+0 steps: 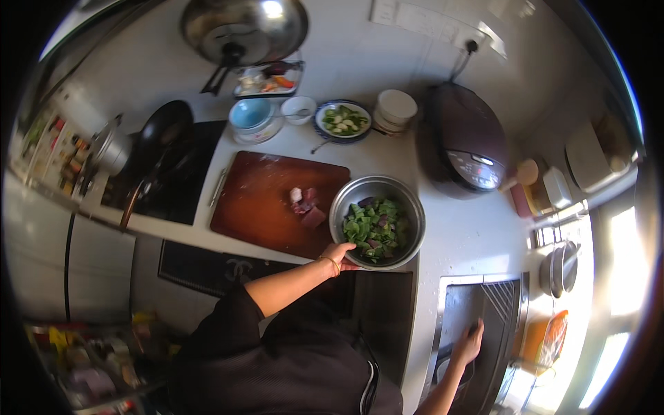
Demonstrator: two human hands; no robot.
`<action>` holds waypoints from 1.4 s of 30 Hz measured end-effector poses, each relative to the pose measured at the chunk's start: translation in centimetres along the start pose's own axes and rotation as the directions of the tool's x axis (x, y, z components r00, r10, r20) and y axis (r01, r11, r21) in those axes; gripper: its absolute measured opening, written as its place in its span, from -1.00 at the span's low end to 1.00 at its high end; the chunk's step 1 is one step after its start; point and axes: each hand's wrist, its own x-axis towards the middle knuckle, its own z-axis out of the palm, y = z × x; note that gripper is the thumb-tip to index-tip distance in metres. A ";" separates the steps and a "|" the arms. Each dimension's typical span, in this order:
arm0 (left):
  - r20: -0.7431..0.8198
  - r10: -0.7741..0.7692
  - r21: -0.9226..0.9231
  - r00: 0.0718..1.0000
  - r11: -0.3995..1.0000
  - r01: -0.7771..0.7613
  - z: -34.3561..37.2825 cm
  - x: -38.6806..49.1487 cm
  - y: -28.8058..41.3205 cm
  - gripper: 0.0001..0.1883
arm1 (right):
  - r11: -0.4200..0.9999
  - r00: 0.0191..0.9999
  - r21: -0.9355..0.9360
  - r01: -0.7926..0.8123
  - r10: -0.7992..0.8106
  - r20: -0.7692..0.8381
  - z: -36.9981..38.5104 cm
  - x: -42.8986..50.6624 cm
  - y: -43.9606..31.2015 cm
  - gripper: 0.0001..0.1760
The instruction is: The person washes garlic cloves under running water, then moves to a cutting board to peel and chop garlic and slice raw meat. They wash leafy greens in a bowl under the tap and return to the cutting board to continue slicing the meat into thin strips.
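My left hand (340,258) grips the near-left rim of a stainless steel bowl (340,207), thumb over the edge. Chopped green leaves (377,228), some purplish, fill the bottom of it. Over the sink (454,303), my right hand (468,343) is closed around a dark handle (473,328); the tool's other end is blurred, so its kind is unclear. Left of the bowl, a few pieces of raw meat (311,215) and a small pale piece (295,195) lie on a reddish-brown cutting board (254,202).
Behind the board stand blue and white bowls (250,113), a plate of sliced vegetables (342,120) and stacked white bowls (396,106). A rice cooker (469,135) occupies the back right corner. At left, a dark wok (166,127) is on the cooktop (179,202). A large pan (244,31) hangs above.
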 end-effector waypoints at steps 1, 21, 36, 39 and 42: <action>-0.037 0.005 0.024 0.999 1.000 -0.004 0.0 0.3 0.1 -0.75 | 0.998 0.999 -0.057 0.034 -0.035 -0.020 1.0 1.5 -2.5 -0.53; 0.456 -0.342 0.692 0.822 0.717 -0.085 17.5 -13.8 -4.0 -0.84 | 0.888 0.865 0.141 -0.438 0.459 -0.203 -8.3 -7.2 6.8 -0.66; 0.253 -0.671 0.951 0.697 0.304 -0.053 32.7 -16.7 -35.6 -0.51 | 0.928 0.916 -0.003 -0.372 0.366 -0.164 -26.3 -15.2 30.8 -0.61; 0.321 -0.649 0.939 0.690 0.312 -0.143 33.0 -16.2 -36.9 -0.44 | 0.950 0.910 -0.055 -0.307 0.276 -0.309 -25.7 -15.8 29.5 -0.70; 0.414 -0.606 0.909 0.679 0.321 -0.267 32.8 -14.9 -36.6 -0.41 | 0.961 0.892 0.117 -0.249 0.275 -0.360 -21.7 -15.7 26.7 -0.64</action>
